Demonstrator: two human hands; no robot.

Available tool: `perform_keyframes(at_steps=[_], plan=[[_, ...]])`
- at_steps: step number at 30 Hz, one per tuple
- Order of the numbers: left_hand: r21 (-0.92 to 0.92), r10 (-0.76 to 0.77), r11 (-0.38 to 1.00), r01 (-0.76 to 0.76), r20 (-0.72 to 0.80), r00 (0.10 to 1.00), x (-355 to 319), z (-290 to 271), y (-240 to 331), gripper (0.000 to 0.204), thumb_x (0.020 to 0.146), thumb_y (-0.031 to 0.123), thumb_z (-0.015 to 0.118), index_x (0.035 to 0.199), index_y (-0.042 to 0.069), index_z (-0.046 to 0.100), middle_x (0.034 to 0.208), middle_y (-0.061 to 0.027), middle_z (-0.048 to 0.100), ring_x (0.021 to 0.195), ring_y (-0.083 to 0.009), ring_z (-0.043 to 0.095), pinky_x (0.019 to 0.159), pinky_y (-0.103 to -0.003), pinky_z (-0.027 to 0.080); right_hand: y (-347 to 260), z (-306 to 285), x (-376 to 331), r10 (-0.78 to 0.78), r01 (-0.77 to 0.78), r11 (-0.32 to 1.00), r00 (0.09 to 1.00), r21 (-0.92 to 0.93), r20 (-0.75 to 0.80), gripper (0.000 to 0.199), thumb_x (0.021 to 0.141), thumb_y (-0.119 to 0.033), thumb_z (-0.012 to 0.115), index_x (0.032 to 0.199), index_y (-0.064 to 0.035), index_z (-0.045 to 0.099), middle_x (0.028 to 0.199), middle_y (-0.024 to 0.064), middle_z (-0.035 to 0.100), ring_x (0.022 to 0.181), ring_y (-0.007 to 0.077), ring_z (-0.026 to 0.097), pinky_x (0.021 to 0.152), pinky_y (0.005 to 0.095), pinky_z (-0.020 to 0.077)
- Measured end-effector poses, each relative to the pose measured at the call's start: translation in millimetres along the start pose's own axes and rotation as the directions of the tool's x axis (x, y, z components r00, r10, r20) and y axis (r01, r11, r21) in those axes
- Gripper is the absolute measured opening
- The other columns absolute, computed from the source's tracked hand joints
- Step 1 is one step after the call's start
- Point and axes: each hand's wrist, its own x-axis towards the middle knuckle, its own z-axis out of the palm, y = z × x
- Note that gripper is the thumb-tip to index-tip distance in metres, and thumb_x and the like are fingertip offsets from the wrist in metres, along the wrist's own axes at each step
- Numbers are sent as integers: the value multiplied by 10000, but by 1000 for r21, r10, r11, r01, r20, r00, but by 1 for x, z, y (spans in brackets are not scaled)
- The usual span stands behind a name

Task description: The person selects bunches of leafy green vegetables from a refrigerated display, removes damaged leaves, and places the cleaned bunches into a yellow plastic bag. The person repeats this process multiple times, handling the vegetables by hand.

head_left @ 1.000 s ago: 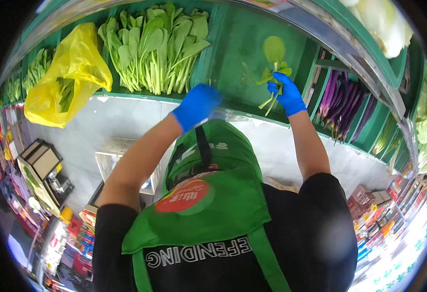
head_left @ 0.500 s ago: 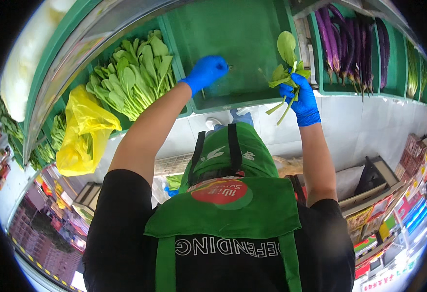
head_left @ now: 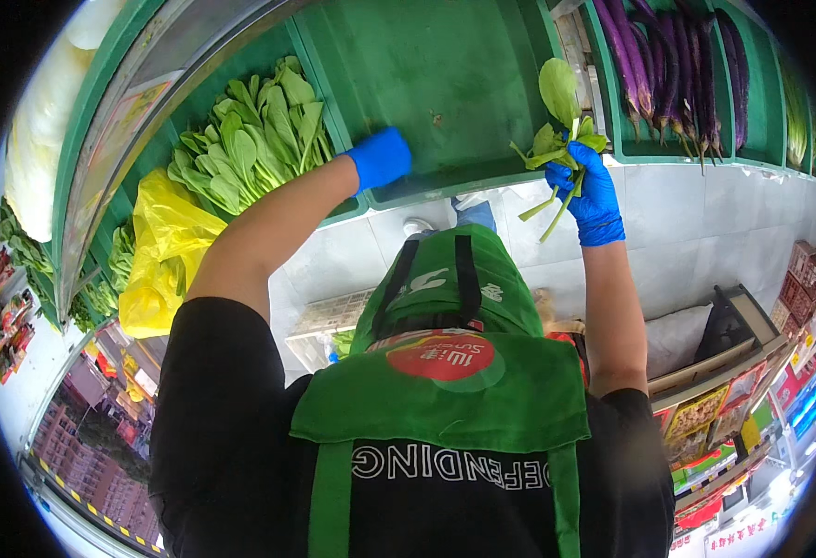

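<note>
My right hand (head_left: 589, 191), in a blue glove, grips a small bunch of leafy greens (head_left: 558, 93) by its stems. Its leaves point away from me and the cut stem ends poke out below the fingers. Over the near left corner of a green tray (head_left: 398, 56), my blue-gloved left hand (head_left: 378, 160) is balled up with its back toward me. The fingers curl out of sight, so whatever they may hold is hidden. A small brownish speck (head_left: 437, 119) lies on the tray floor. Just left of that hand, a pile of leafy greens (head_left: 254, 139) fills the neighbouring tray.
A yellow plastic bag (head_left: 166, 251) hangs over the tray edge at left. Purple eggplants (head_left: 677, 74) lie in a tray at right. Behind me stand a plastic crate (head_left: 329, 316) and a shelf with boxes (head_left: 705, 400). The tray's near rim (head_left: 464, 184) runs before me.
My left hand has drawn back left and toward me, from the tray's middle to its near left corner. My right hand, still gripping the greens, has shifted slightly right.
</note>
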Motion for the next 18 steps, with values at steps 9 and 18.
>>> perform_keyframes(at_steps=[9,18], plan=[[-736,-256,649,194,28,966,-9,-8,24,198,780,193,517,916,89,615,863,-202,613,798,-388,598,669,-466,472,5,-8,16,60,-61,998,998,35,33,228,834,-100,581,1041,-34,511,795,84,511,580,164,468,457,248,356],[-896,-722,395,202,-167,671,26,-41,14,188,795,134,544,974,115,600,880,-150,630,803,-345,602,687,-434,478,8,6,16,62,-62,998,998,-13,19,252,825,-100,597,1055,-39,515,817,82,523,583,163,466,463,255,355]])
